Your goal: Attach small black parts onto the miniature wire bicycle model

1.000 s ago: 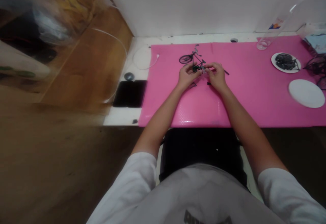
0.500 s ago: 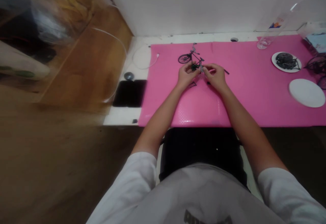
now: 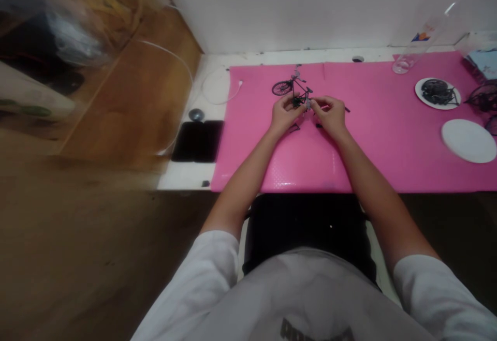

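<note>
A small black model bicycle (image 3: 301,85) is held above the pink mat (image 3: 248,149), with one spoked wheel (image 3: 281,88) showing at its far left end. My left hand (image 3: 283,114) is closed around the lower part of its frame. The fingers of my right hand (image 3: 331,116) pinch a small grey piece (image 3: 308,103) at the near end of the bicycle; its exact kind is too small to tell. Below my left fingers lies a thin dark frame-like part (image 3: 294,128). A short dark stick (image 3: 347,109) lies beyond my right hand.
To the right are a white plate of black parts (image 3: 438,93), a bare white plate (image 3: 469,141) and more black bicycle parts (image 3: 483,98). A clear bottle (image 3: 406,61) stands at the back. Left of the mat sit a black flat object (image 3: 198,142), a round metallic thing (image 3: 196,115) and a white cable (image 3: 229,102).
Both hands stay nearly still at the bicycle, with the fingers shifting only slightly. The whole view has moved by a tiny amount.
</note>
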A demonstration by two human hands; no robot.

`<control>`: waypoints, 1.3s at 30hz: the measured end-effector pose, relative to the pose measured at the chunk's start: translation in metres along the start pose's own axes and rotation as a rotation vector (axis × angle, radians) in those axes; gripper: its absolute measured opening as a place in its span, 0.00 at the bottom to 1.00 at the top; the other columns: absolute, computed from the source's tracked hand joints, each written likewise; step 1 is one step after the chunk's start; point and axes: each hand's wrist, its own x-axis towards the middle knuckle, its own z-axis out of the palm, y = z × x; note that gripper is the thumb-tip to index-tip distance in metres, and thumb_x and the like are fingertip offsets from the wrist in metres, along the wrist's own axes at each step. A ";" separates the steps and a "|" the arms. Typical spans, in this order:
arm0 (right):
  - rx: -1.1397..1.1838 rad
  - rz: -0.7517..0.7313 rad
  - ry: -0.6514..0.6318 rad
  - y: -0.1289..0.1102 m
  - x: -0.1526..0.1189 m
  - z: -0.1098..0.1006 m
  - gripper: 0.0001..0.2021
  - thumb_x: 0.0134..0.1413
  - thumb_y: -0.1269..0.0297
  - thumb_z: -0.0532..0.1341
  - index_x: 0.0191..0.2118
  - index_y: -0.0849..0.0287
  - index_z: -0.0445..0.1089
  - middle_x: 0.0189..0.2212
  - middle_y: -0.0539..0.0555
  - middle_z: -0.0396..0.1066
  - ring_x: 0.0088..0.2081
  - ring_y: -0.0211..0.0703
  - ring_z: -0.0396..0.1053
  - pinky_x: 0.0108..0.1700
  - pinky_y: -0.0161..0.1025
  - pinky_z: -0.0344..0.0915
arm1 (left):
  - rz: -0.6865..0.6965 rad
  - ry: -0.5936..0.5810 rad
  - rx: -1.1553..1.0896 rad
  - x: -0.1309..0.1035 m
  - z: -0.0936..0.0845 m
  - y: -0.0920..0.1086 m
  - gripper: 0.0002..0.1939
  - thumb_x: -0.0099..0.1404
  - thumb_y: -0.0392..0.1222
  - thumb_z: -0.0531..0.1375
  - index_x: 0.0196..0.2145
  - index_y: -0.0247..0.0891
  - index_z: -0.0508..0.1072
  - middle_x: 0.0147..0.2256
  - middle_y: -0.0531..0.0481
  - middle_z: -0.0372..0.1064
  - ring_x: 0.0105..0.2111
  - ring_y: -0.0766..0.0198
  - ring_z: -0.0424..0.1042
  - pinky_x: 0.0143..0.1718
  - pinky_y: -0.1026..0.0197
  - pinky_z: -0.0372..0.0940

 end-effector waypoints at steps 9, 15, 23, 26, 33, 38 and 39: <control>-0.007 0.016 0.023 0.001 0.000 0.001 0.20 0.68 0.41 0.74 0.47 0.54 0.90 0.44 0.60 0.90 0.42 0.54 0.84 0.49 0.55 0.84 | -0.006 0.000 0.036 0.000 0.000 0.000 0.38 0.51 0.53 0.88 0.57 0.39 0.86 0.60 0.35 0.87 0.59 0.44 0.88 0.66 0.44 0.83; -0.029 0.025 0.021 -0.006 -0.002 0.000 0.20 0.69 0.42 0.73 0.47 0.54 0.90 0.43 0.58 0.90 0.41 0.52 0.84 0.47 0.51 0.82 | 0.035 0.006 0.089 0.004 -0.002 -0.011 0.40 0.55 0.55 0.86 0.60 0.37 0.84 0.60 0.34 0.87 0.55 0.48 0.89 0.61 0.47 0.85; -0.020 -0.009 0.016 -0.009 -0.003 0.001 0.30 0.69 0.29 0.70 0.48 0.53 0.90 0.44 0.60 0.89 0.42 0.53 0.84 0.44 0.51 0.80 | 0.050 0.019 0.078 0.008 -0.001 -0.017 0.34 0.58 0.48 0.85 0.59 0.37 0.84 0.56 0.35 0.88 0.52 0.50 0.90 0.59 0.48 0.85; -0.011 -0.020 0.025 -0.008 -0.003 0.002 0.33 0.67 0.26 0.69 0.49 0.53 0.90 0.44 0.61 0.89 0.43 0.53 0.83 0.42 0.50 0.80 | 0.054 0.021 0.086 0.008 -0.002 -0.017 0.34 0.58 0.48 0.84 0.59 0.37 0.84 0.56 0.36 0.88 0.52 0.50 0.89 0.59 0.48 0.85; 0.026 -0.003 0.023 -0.001 0.000 0.002 0.38 0.63 0.20 0.69 0.53 0.52 0.90 0.49 0.62 0.89 0.45 0.54 0.84 0.45 0.51 0.82 | 0.043 0.030 0.072 0.006 0.000 -0.013 0.34 0.59 0.46 0.84 0.60 0.36 0.83 0.58 0.35 0.88 0.54 0.49 0.89 0.60 0.47 0.85; 0.038 -0.013 0.042 0.006 0.002 0.002 0.41 0.62 0.16 0.67 0.52 0.52 0.90 0.50 0.62 0.89 0.47 0.56 0.85 0.49 0.55 0.84 | 0.051 0.005 0.065 0.005 -0.001 -0.012 0.33 0.59 0.46 0.83 0.60 0.37 0.84 0.59 0.35 0.87 0.54 0.49 0.90 0.61 0.47 0.85; 0.031 -0.017 0.045 0.006 0.002 0.002 0.41 0.63 0.16 0.67 0.52 0.51 0.90 0.50 0.62 0.89 0.48 0.57 0.85 0.50 0.55 0.84 | 0.053 0.001 0.061 0.005 -0.001 -0.013 0.33 0.59 0.46 0.83 0.60 0.37 0.84 0.60 0.35 0.87 0.55 0.49 0.90 0.62 0.46 0.85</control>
